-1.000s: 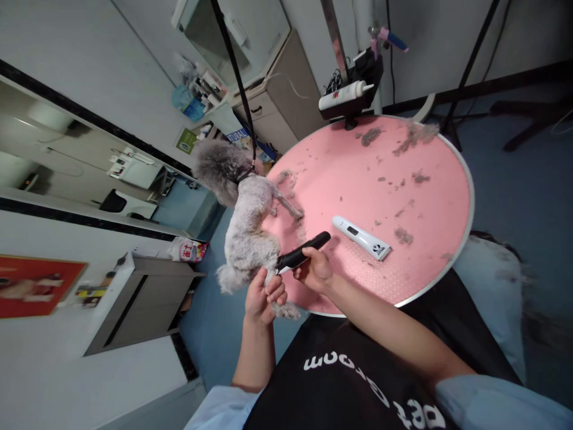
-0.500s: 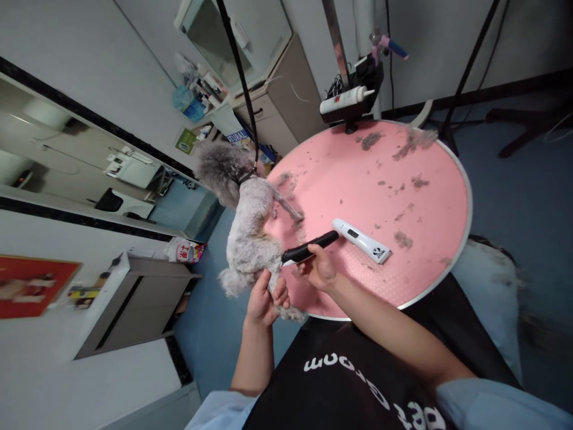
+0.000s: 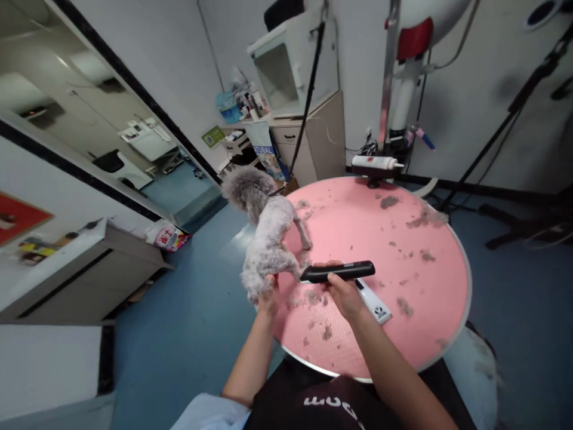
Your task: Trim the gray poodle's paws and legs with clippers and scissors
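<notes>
A small grey dog point(image 3: 271, 236) with short-cut body fur and a fluffy head stands at the left edge of the round pink table, facing away. My left hand point(image 3: 269, 294) touches the dog's rear from below, by the hind legs; fur hides most of its fingers. In my right hand point(image 3: 341, 291) is a black hair clipper point(image 3: 342, 272), held level, its blade end close to the dog's hind leg. A white clipper point(image 3: 375, 303) lies on the table, partly behind my right hand and the black one.
Clumps of cut hair point(image 3: 405, 306) dot the pink table point(image 3: 358, 227). A black leash point(image 3: 308, 89) runs up from the dog's neck. A white bottle point(image 3: 376, 162) rests in a holder on the table's far rim. Beyond stand a cabinet point(image 3: 324, 140) and a black stand point(image 3: 483, 149).
My left hand has gone from gripping the lifted hind leg to under the dog's rear. The black clipper has come away from the fur and turned level. My view has tilted up.
</notes>
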Demonstrator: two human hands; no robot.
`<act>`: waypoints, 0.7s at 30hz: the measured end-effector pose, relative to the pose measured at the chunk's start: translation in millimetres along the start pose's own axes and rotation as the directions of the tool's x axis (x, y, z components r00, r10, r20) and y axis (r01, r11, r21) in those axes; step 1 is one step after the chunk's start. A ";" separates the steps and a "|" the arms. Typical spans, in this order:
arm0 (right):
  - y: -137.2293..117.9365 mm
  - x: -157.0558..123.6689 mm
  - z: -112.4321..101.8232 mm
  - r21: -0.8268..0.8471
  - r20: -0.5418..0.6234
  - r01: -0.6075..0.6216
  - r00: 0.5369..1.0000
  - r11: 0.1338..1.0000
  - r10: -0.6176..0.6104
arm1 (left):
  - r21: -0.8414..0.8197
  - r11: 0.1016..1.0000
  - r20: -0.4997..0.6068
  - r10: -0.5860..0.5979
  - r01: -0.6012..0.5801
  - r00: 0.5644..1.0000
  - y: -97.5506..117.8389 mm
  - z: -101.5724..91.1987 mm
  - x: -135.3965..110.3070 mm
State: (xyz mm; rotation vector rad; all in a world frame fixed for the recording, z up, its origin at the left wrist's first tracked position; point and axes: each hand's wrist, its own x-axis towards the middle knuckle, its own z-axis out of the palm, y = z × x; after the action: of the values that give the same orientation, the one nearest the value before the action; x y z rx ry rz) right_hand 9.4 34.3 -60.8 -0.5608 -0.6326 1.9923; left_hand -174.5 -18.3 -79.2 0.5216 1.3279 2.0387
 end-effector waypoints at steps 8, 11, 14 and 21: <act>-0.5 18.8 10.7 -0.272 0.032 0.105 0.994 0.957 -0.100 | -0.162 0.982 -0.218 0.056 -0.092 0.974 17.1 5.9 23.4; -1.2 28.9 38.4 -0.366 0.073 0.248 0.968 0.897 -0.238 | -0.091 0.995 -0.284 0.023 -0.051 0.959 19.6 0.2 23.3; -0.3 42.4 73.1 -0.337 0.180 0.374 0.926 0.864 -0.331 | -0.094 0.994 -0.248 0.034 -0.059 0.968 22.5 1.4 20.6; 11.1 57.7 97.1 -0.356 0.294 0.383 0.912 0.852 -0.287 | -0.081 0.996 -0.183 -0.051 0.037 0.982 23.6 -1.8 23.1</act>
State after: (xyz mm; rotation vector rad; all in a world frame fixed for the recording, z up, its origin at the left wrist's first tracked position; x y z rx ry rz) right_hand -83.6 60.6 -1.4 -0.4242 -1.2254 1.6038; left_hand -199.2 -10.1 -58.8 0.2705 1.3474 2.1339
